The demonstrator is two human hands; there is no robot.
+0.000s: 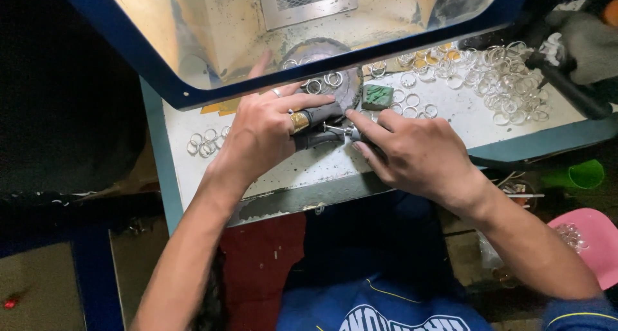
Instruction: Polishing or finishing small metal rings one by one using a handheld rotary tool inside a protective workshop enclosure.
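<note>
My little workshop, a worn work table [309, 170] with heaps of shiny metal rings [508, 80], a dusty blue hood [161, 80] over a round polishing wheel [322, 54]

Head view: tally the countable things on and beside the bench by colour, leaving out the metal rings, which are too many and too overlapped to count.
Green block: 1
Green cup: 1
Pink bowl: 1
Dark tool with a gold band, held by left hand and right hand: 1
Total: 4
</note>
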